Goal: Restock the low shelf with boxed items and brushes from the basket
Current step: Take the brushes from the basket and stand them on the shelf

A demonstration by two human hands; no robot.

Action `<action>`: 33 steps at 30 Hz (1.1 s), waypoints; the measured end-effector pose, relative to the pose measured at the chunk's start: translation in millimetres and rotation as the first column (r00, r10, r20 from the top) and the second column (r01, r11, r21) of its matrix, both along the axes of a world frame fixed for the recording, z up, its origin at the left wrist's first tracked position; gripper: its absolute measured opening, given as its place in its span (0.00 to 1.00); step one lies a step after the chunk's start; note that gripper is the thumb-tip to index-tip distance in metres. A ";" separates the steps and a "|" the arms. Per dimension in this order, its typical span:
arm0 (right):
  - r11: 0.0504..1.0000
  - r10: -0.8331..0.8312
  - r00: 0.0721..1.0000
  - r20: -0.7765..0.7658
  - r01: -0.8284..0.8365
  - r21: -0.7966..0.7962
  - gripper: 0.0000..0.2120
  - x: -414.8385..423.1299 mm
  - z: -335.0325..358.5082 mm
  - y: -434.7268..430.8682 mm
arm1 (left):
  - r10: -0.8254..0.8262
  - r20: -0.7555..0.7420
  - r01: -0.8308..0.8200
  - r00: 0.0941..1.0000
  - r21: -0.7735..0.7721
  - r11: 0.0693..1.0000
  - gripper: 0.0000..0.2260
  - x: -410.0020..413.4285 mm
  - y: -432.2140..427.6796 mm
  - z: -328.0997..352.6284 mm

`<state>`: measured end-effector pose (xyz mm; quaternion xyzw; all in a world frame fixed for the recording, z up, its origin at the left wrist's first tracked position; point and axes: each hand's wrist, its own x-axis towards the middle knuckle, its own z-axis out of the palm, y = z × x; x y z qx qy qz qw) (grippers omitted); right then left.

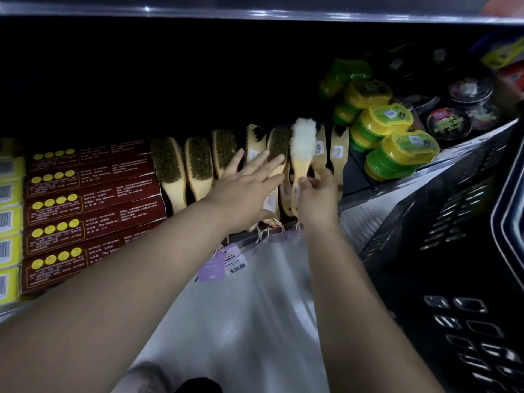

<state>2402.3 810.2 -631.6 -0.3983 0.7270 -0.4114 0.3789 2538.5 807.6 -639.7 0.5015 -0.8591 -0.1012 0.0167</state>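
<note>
Pinching the slim wooden handle of the white fleece brush (304,140) between thumb and curled fingers (324,177) of the right hand (317,194), just right of frame centre. Beside it, left hand (246,188) flat, fingers (272,163) straight and spread, lying across the handles of the wooden brushes (198,163), gripping nothing.

Long axis of the fleece brush running from the lower centre up into the low shelf (411,177): fleece head away and uppermost, handle end toward the shelf's front edge, slightly tilted.

Little room either side, with neighbouring brushes touching or nearly so on left and right. More room behind the row, dark and open beneath the upper shelf edge (255,15). A narrow dark gap between the last brush and the green-and-yellow tubs (397,148) at right.

Further left, stacked red boxes (93,205) tight against the brush row, then yellow boxes (8,194) at the frame's left edge. Black basket (453,251) at lower right, close to the shelf front.
</note>
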 end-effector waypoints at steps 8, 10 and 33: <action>0.998 0.002 0.992 -0.126 -0.010 -0.064 0.14 6.8 -18.2 -4.9 | 0.105 0.050 -0.098 0.993 -0.127 0.987 0.35 0.6 9.1 -19.9; 0.999 -0.004 0.994 -0.109 0.000 -0.035 0.15 8.3 -14.9 -4.2 | 0.104 0.046 -0.098 0.993 -0.118 0.988 0.34 -1.0 10.9 -16.2; 0.913 0.401 0.807 -0.434 -0.388 0.123 0.10 -188.9 205.2 128.3 | -0.211 -0.350 0.195 0.913 -0.079 0.978 0.10 -132.2 103.0 225.9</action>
